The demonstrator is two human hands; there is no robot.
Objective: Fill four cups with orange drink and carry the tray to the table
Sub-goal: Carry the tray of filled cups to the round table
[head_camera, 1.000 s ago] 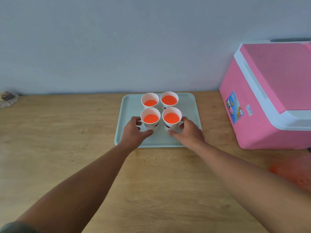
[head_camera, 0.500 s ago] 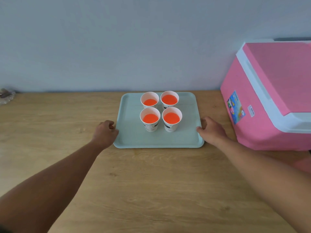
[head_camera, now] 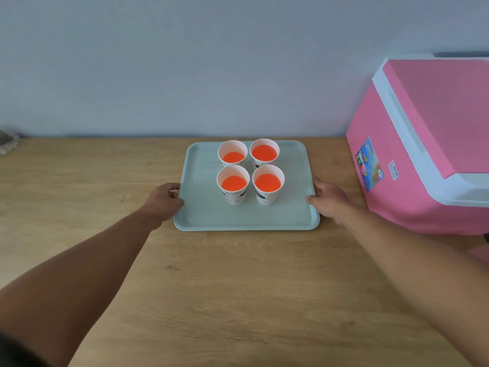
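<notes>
Closed in from the wood onto both short edges of the tray [head_camera: 201, 215] at frame centre, left hand [head_camera: 164, 201] and right hand [head_camera: 330, 201] curled on its rim, stiff but top-heavy with four brimming cups [head_camera: 232, 185], best lifted level, slowly.

Left hand [head_camera: 164, 201]: moved off the front cups a second ago, out to the left rim of the tray [head_camera: 201, 207], fingers now curled against it. Right hand [head_camera: 329, 201]: likewise moved, now touching the right rim.
</notes>
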